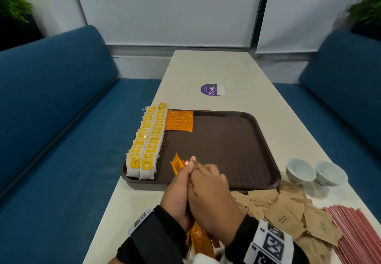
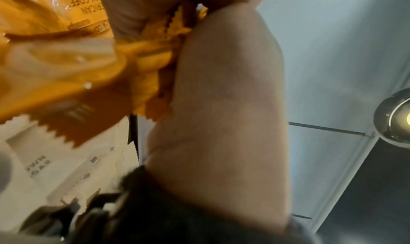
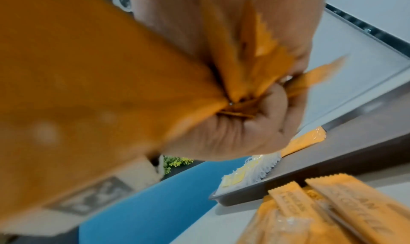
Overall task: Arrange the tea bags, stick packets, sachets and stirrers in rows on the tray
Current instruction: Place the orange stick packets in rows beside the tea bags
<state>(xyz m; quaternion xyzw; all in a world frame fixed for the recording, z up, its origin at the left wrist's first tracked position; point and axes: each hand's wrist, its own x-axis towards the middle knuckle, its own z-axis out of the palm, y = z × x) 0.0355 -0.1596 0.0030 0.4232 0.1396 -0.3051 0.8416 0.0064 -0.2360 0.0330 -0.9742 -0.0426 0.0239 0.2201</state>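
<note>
Head view: left hand (image 1: 179,189) and right hand (image 1: 212,191), pressed side by side over the near rim of a brown textured plastic tray (image 1: 231,150), both curled around one bundle of orange stick packets (image 1: 178,165), whose serrated ends fan out above the fingers and below the wrists. On the tray: two rows of white paper tea bags (image 1: 145,142) with yellow tags along the left edge; a neat set of orange stick packets (image 1: 179,121) at the far left, lettering ending "COFFEE". On the cream table (image 1: 206,67), right of the hands: a loose heap of kraft-paper sachets (image 1: 288,212) printed "BROWN SUGAR", a bundle of thin pink stirrers (image 1: 356,232), two white ceramic bowls (image 1: 315,173); farther off, a purple round sticker (image 1: 211,89) reading "ClayG". Left wrist view: left hand (image 2: 221,90) clamped on glossy orange stick packets (image 2: 66,63), print partly legible as "COFFEE"; a sachet (image 2: 55,169) below. Right wrist view, blurred: the right hand (image 3: 233,128) appears to be closed on crumpled orange packets (image 3: 111,90); further stick packets (image 3: 332,204) lie on the table just before the tray rim (image 3: 244,198), with the tea bags (image 3: 248,170) beyond.
</note>
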